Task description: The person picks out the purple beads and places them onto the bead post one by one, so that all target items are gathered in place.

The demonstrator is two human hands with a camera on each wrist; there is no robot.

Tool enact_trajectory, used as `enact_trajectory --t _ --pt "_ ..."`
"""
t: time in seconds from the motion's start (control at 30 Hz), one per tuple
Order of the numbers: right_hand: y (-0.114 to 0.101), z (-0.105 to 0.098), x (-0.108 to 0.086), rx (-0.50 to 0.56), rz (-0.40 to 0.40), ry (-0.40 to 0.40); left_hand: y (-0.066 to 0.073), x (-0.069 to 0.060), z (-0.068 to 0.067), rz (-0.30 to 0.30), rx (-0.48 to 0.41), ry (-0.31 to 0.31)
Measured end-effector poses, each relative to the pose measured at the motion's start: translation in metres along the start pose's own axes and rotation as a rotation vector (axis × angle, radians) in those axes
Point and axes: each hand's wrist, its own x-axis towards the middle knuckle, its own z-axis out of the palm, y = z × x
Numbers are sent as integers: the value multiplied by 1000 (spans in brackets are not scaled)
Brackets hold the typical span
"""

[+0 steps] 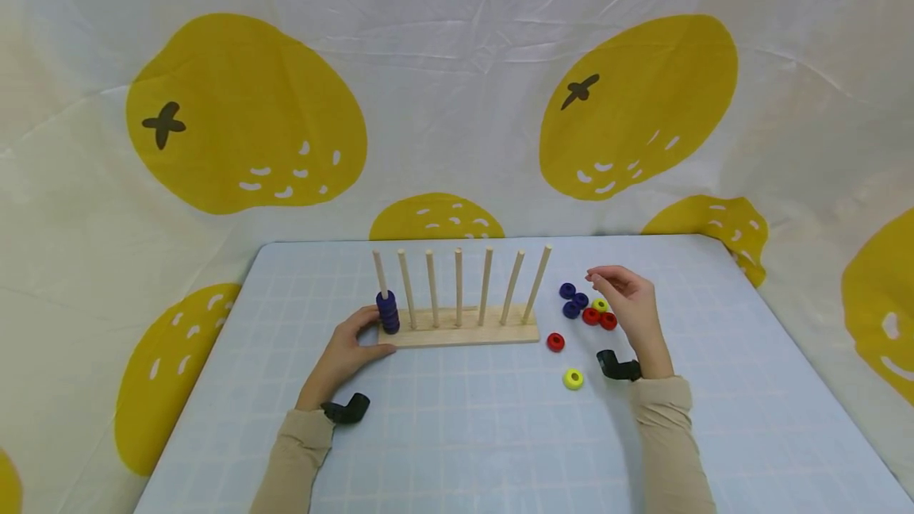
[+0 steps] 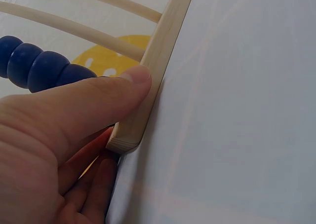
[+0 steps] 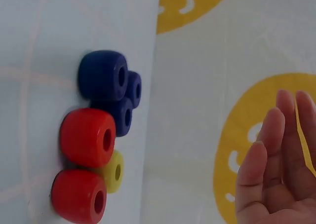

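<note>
A wooden peg stand (image 1: 464, 331) with several upright pegs sits on the table. Blue beads (image 1: 388, 312) are stacked on its leftmost peg. My left hand (image 1: 351, 347) grips the left end of the base, its thumb lying along the front edge of the wood (image 2: 158, 56). Over to the right, my right hand (image 1: 628, 304) hovers above loose beads, fingers loosely bent and nothing visible between them. Beneath and beside it lie blue beads (image 1: 571, 309), red beads (image 1: 591, 316) and a yellow bead (image 1: 600, 305). In the right wrist view the fingers (image 3: 274, 160) are apart from the red bead (image 3: 88, 137).
A single red bead (image 1: 555, 342) lies near the stand's right end, and a yellow bead (image 1: 574, 379) is closer to the front. The pale blue checked table (image 1: 457, 443) meets a white cloth (image 1: 457, 117) with yellow fruit shapes behind it.
</note>
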Motion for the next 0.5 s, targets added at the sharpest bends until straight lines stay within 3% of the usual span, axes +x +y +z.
enact_trajectory --t 0.27,0.5 --pt "11 4 1 -304 -41 -43 -2 0 1 14 1 3" --pt "18 7 2 -405 -96 -89 -3 1 0 24 -5 8"
